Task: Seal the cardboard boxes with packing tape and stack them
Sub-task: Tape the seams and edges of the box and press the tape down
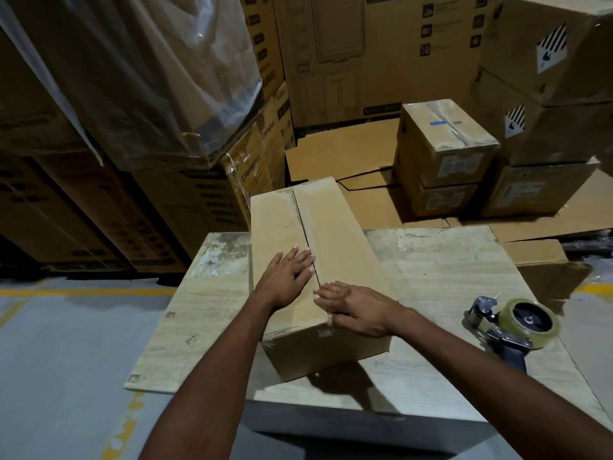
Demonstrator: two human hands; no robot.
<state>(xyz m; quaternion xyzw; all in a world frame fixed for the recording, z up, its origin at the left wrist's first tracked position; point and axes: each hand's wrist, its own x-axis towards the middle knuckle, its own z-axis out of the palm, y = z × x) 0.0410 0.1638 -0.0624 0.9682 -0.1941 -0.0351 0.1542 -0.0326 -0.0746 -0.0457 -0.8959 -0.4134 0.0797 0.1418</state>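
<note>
- Left hand lies flat with fingers spread on the cardboard box, beside its seam.
- Right hand presses the other flap, fingers together.
- Tape dispenser sits right of the right hand.

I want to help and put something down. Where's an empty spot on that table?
The table is bare between the cardboard box and the tape dispenser, and in a strip from the box to the table's left edge. The middle is crowded: the left hand and right hand rest on the box's flaps, arms crossing the near edge.
</note>
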